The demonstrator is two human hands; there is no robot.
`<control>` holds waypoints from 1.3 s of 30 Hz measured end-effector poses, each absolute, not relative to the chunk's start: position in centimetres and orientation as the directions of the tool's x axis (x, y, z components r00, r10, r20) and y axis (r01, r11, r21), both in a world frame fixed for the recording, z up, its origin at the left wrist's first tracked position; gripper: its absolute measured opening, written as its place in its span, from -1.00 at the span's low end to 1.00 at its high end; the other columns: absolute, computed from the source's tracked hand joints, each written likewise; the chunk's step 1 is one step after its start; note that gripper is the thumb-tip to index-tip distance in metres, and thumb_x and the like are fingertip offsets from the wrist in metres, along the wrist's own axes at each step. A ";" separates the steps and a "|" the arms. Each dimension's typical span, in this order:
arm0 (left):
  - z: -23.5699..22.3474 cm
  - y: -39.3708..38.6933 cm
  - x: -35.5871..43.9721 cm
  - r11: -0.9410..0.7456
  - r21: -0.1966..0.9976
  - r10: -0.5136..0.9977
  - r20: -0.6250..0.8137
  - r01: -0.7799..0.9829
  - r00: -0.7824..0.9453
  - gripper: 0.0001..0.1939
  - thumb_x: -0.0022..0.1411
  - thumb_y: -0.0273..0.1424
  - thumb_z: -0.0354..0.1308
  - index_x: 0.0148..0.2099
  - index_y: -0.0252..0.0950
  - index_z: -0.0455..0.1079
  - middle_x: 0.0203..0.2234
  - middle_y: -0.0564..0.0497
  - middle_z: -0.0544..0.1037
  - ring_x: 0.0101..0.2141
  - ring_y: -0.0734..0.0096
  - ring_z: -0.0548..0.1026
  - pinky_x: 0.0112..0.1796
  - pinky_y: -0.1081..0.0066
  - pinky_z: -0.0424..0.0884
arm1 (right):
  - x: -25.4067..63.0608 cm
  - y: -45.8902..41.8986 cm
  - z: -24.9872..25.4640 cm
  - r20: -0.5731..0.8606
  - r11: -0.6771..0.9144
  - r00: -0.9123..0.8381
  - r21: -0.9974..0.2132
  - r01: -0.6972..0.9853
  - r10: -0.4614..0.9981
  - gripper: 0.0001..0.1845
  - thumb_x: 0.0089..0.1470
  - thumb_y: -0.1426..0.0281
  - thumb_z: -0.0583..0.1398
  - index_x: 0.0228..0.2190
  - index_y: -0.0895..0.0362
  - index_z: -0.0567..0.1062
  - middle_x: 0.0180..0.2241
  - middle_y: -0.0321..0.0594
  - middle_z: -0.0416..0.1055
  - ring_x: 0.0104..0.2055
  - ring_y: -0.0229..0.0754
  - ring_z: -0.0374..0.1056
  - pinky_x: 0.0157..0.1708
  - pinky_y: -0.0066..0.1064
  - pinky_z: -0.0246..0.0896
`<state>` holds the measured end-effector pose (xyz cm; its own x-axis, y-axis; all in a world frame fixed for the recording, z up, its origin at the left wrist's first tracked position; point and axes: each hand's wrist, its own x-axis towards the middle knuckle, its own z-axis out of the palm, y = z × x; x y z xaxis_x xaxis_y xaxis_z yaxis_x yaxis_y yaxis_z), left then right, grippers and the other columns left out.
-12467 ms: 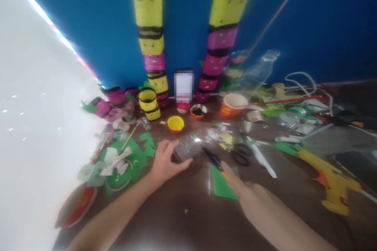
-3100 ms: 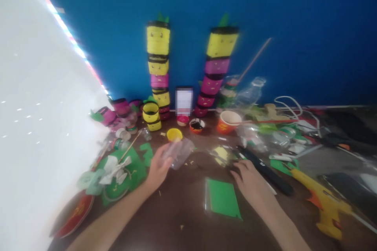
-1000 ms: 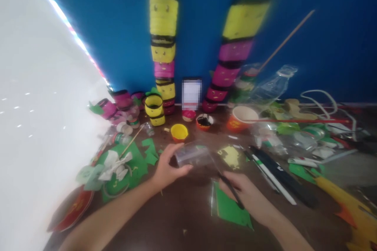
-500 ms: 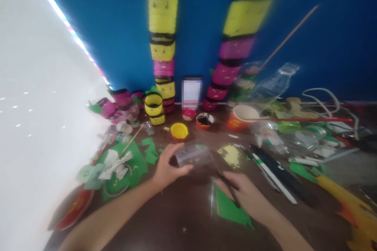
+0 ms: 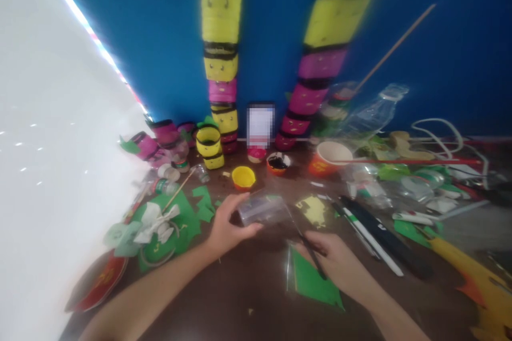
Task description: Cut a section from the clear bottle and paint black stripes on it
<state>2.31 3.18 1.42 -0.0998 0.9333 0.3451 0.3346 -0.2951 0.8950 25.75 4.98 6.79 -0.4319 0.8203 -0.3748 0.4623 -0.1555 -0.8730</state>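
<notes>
A clear plastic bottle piece [image 5: 264,211] lies on its side in my left hand [image 5: 230,224], whose thumb and fingers close around its left end. My right hand [image 5: 330,253] grips a slim knife with a black handle [image 5: 316,259]. Its thin grey blade points up and left, to the right end of the plastic. Blur hides whether the blade touches or cuts it. Below my right hand lies a green sheet [image 5: 316,285] beside a clear plastic strip. A pale yellow torn scrap [image 5: 312,210] rests just beyond that hand.
Paint cups in yellow [image 5: 244,178] and black [image 5: 278,164] stand ahead, beside a paper cup [image 5: 330,160]. Painted bottle towers [image 5: 221,16] rise against the blue wall. Pens [image 5: 374,242] and plastic bottles [image 5: 372,114] crowd the right; green paper [image 5: 188,224] lies left.
My right hand and the knife have shifted very slightly right, away from the plastic. My left hand and the bottle piece look the same.
</notes>
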 end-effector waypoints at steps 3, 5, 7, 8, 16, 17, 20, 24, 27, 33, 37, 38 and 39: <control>1.6 3.1 2.4 -0.292 0.893 0.934 0.344 0.342 -0.100 -0.38 -0.06 -0.27 0.36 0.07 -0.22 0.32 -0.16 -0.11 0.45 -0.14 0.21 0.45 -0.12 0.25 0.40 | 25.9 5.2 7.1 -0.407 -0.184 -0.422 -0.860 0.476 0.810 -0.47 -0.25 -0.06 0.24 -0.69 0.13 0.24 -0.67 -0.38 0.04 -0.57 -0.33 0.01 -0.60 -0.47 -0.01; 1.8 3.0 2.4 -0.288 0.889 0.935 0.342 0.357 -0.098 -0.37 -0.07 -0.27 0.36 0.07 -0.22 0.32 -0.15 -0.11 0.45 -0.13 0.20 0.45 -0.11 0.25 0.39 | 26.0 5.3 7.2 -0.425 -0.196 -0.424 -0.852 0.485 0.799 -0.45 -0.26 -0.08 0.23 -0.69 0.13 0.22 -0.67 -0.39 0.01 -0.58 -0.34 -0.01 -0.60 -0.47 -0.04; 2.0 3.0 2.5 -0.293 0.878 0.931 0.352 0.378 -0.096 -0.37 -0.08 -0.26 0.37 0.07 -0.23 0.32 -0.15 -0.11 0.45 -0.14 0.21 0.44 -0.11 0.24 0.39 | 26.2 5.4 7.2 -0.444 -0.208 -0.440 -0.848 0.487 0.781 -0.44 -0.25 -0.10 0.22 -0.68 0.13 0.22 -0.66 -0.39 0.01 -0.57 -0.34 -0.01 -0.59 -0.46 -0.05; 2.1 3.0 2.4 -0.300 0.872 0.927 0.361 0.387 -0.096 -0.36 -0.08 -0.26 0.37 0.07 -0.23 0.32 -0.15 -0.11 0.45 -0.14 0.21 0.44 -0.11 0.25 0.39 | 26.4 5.4 7.1 -0.446 -0.207 -0.450 -0.850 0.485 0.774 -0.44 -0.24 -0.11 0.21 -0.67 0.13 0.23 -0.66 -0.38 0.03 -0.57 -0.33 -0.01 -0.58 -0.45 -0.04; 1.9 3.4 2.1 -0.299 0.863 0.914 0.381 0.407 -0.137 -0.39 -0.04 -0.23 0.34 0.07 -0.23 0.31 -0.13 -0.12 0.45 -0.12 0.20 0.43 -0.08 0.22 0.38 | 27.3 6.0 6.4 -0.350 -0.135 -0.419 -0.876 0.463 0.838 -0.45 -0.09 -0.07 0.13 -0.72 0.11 0.19 -0.73 -0.38 0.09 -0.61 -0.33 0.04 -0.57 -0.44 -0.08; 2.0 3.4 2.1 -0.303 0.859 0.913 0.385 0.412 -0.132 -0.39 -0.04 -0.24 0.34 0.08 -0.22 0.30 -0.12 -0.12 0.45 -0.10 0.19 0.43 -0.07 0.21 0.37 | 27.3 6.0 6.5 -0.344 -0.129 -0.426 -0.880 0.458 0.837 -0.45 -0.07 -0.08 0.11 -0.73 0.11 0.19 -0.74 -0.37 0.11 -0.61 -0.33 0.04 -0.57 -0.44 -0.07; 2.3 3.3 2.1 -0.323 0.831 0.908 0.407 0.454 -0.100 -0.37 -0.04 -0.24 0.34 0.09 -0.21 0.29 -0.12 -0.11 0.45 -0.11 0.20 0.43 -0.06 0.19 0.36 | 26.9 5.7 7.1 -0.381 -0.146 -0.458 -0.871 0.469 0.803 -0.45 -0.10 -0.09 0.10 -0.73 0.11 0.20 -0.74 -0.35 0.14 -0.62 -0.33 0.05 -0.58 -0.44 -0.08; 2.7 3.2 2.2 -0.361 0.794 0.896 0.440 0.489 -0.054 -0.35 -0.05 -0.26 0.35 0.10 -0.21 0.28 -0.13 -0.10 0.45 -0.12 0.20 0.44 -0.09 0.19 0.37 | 26.1 5.2 7.8 -0.423 -0.191 -0.500 -0.872 0.450 0.755 -0.48 -0.12 -0.04 0.11 -0.74 0.10 0.15 -0.74 -0.39 0.09 -0.63 -0.36 -0.01 -0.60 -0.46 -0.13; 2.6 3.2 2.2 -0.370 0.788 0.895 0.444 0.492 -0.039 -0.35 -0.06 -0.26 0.35 0.10 -0.21 0.28 -0.12 -0.11 0.45 -0.12 0.20 0.44 -0.09 0.18 0.37 | 25.8 5.1 7.9 -0.441 -0.216 -0.505 -0.870 0.443 0.741 -0.49 -0.15 -0.03 0.14 -0.72 0.09 0.14 -0.74 -0.42 0.05 -0.64 -0.37 -0.02 -0.60 -0.46 -0.16; 2.6 3.1 2.2 -0.361 0.794 0.903 0.428 0.490 -0.030 -0.33 -0.06 -0.25 0.35 0.11 -0.21 0.28 -0.12 -0.12 0.45 -0.12 0.19 0.43 -0.08 0.15 0.38 | 26.2 4.9 6.8 -0.435 -0.235 -0.499 -0.879 0.415 0.750 -0.48 -0.11 -0.03 0.16 -0.69 0.10 0.12 -0.71 -0.45 -0.01 -0.62 -0.38 -0.05 -0.60 -0.46 -0.18; 2.6 3.1 2.2 -0.353 0.805 0.910 0.414 0.477 -0.024 -0.33 -0.08 -0.25 0.36 0.11 -0.21 0.29 -0.10 -0.13 0.44 -0.10 0.17 0.43 -0.06 0.13 0.37 | 26.4 4.8 5.8 -0.401 -0.187 -0.472 -0.880 0.436 0.785 -0.52 -0.08 0.00 0.18 -0.65 0.12 0.21 -0.67 -0.42 0.07 -0.57 -0.35 0.03 -0.56 -0.46 -0.12; 2.5 3.1 2.3 -0.348 0.814 0.913 0.407 0.465 -0.029 -0.33 -0.08 -0.25 0.36 0.10 -0.21 0.29 -0.09 -0.13 0.44 -0.08 0.16 0.42 -0.04 0.11 0.36 | 26.4 4.9 5.8 -0.384 -0.168 -0.464 -0.882 0.441 0.798 -0.53 -0.09 0.00 0.19 -0.64 0.12 0.22 -0.66 -0.41 0.09 -0.56 -0.34 0.04 -0.56 -0.46 -0.10; 2.4 3.1 2.3 -0.338 0.833 0.918 0.395 0.438 -0.042 -0.34 -0.08 -0.25 0.36 0.10 -0.22 0.29 -0.07 -0.15 0.43 -0.06 0.14 0.42 -0.03 0.11 0.35 | 26.5 5.0 5.8 -0.366 -0.151 -0.447 -0.882 0.446 0.816 -0.53 -0.10 0.00 0.19 -0.65 0.12 0.23 -0.66 -0.40 0.10 -0.56 -0.33 0.05 -0.56 -0.46 -0.09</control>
<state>2.31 3.10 2.43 -0.0422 0.9179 0.3947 0.4376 -0.3382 0.8332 26.47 4.95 5.80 -0.4474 0.8161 -0.3658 0.4460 -0.1509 -0.8822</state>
